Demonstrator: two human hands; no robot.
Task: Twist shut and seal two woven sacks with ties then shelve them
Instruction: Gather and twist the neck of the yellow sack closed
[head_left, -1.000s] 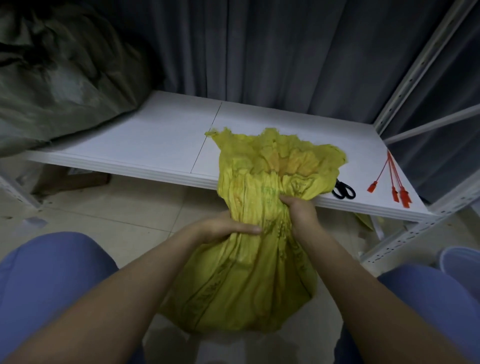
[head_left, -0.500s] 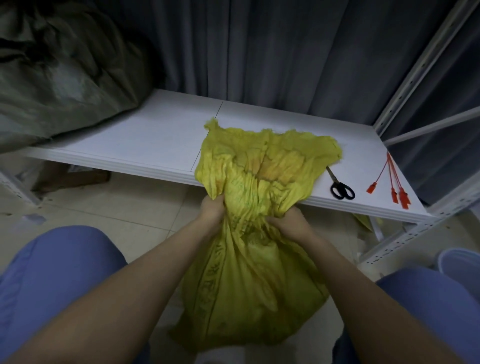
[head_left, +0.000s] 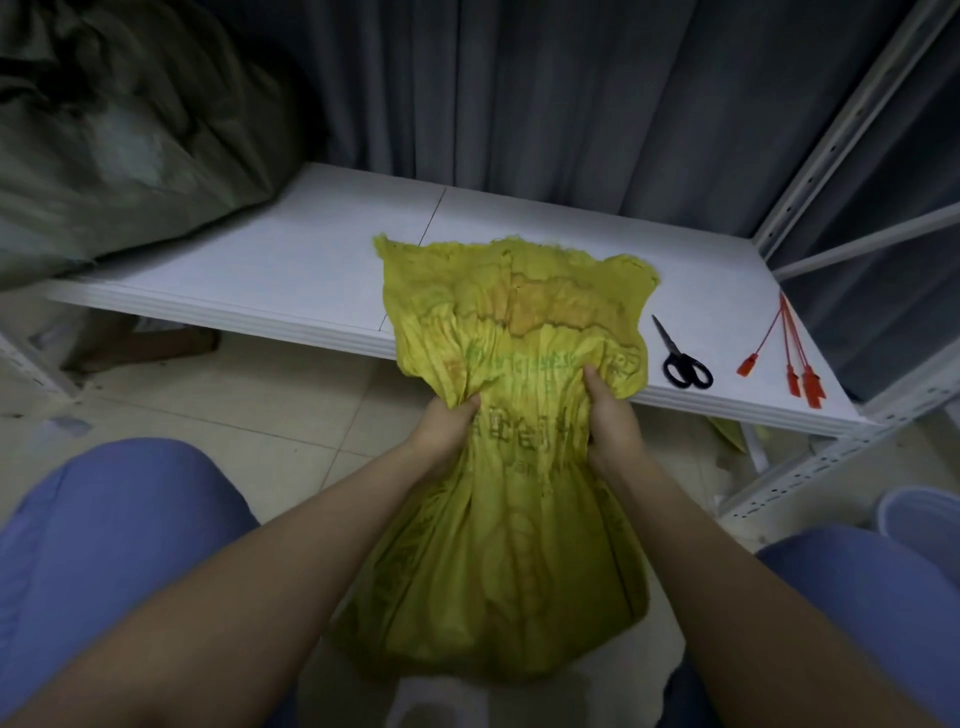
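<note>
Both hands, left hand (head_left: 445, 426) and right hand (head_left: 612, 422), on the yellow sack (head_left: 511, 467) neck (gathered)

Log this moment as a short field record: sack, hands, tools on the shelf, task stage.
sack: yellow woven sack, neck gathered, mouth fanned open, no tie on it
left hand: gripping the neck's left side
right hand: gripping the neck's right side
shelf: black scissors and red ties lying right of the sack
stage: not sealed, not shelved
</note>
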